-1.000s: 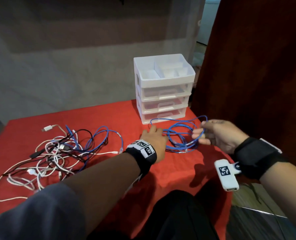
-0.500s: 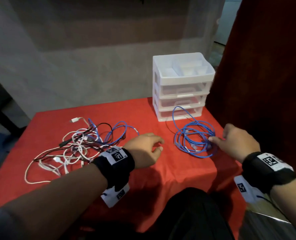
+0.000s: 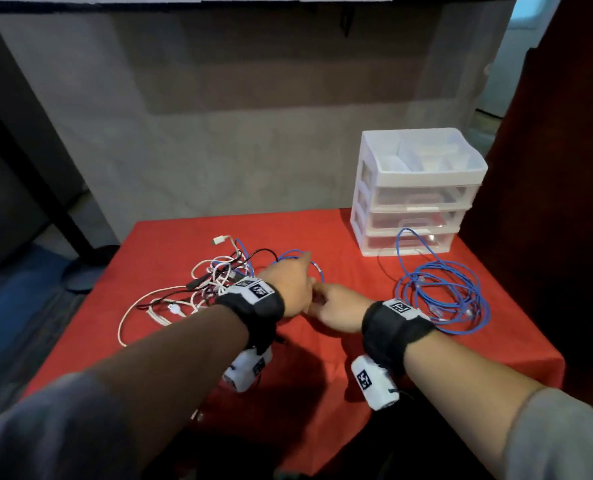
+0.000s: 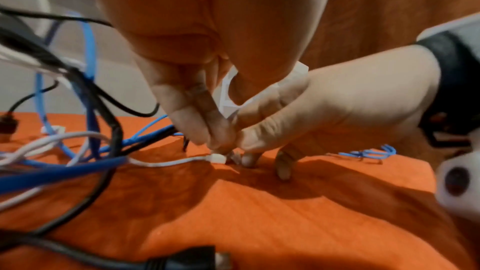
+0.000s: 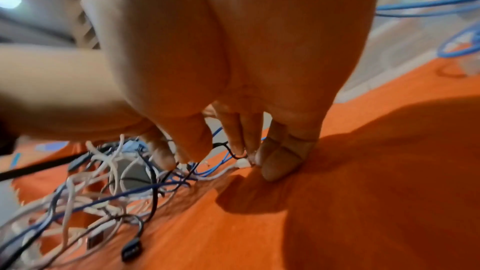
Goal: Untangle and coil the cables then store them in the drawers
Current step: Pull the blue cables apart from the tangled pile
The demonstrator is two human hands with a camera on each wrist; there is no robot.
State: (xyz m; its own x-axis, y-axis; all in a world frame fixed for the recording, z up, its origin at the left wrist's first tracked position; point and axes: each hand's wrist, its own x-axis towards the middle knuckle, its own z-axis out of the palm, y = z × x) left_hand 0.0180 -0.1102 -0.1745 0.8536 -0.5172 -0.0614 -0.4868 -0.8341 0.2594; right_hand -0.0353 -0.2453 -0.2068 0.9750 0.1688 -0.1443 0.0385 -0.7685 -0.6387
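Observation:
A tangle of white, black and blue cables (image 3: 212, 282) lies on the left of the red tablecloth (image 3: 323, 244). One white cable from it ends in a small white plug (image 4: 217, 159) on the cloth. My left hand (image 3: 295, 282) and right hand (image 3: 333, 304) meet over this plug at the tangle's right edge. In the left wrist view a left fingertip (image 4: 207, 137) touches the plug from above, with the thumb apart from it. My right thumb and fingers (image 5: 237, 145) pinch the plug's (image 5: 242, 162) tip. A loosely coiled blue cable (image 3: 440, 296) lies alone to the right.
A white three-drawer unit (image 3: 416, 192) stands at the table's back right corner, all drawers closed, with a divided tray on top. One end of the blue coil loops up against the bottom drawer. A black USB plug (image 4: 182, 260) lies near my left wrist. The table's edges are close on both sides.
My right hand let go of the blue coil and moved left to meet my left hand. The left hand shifted to the tangle's right edge. The head view swung left.

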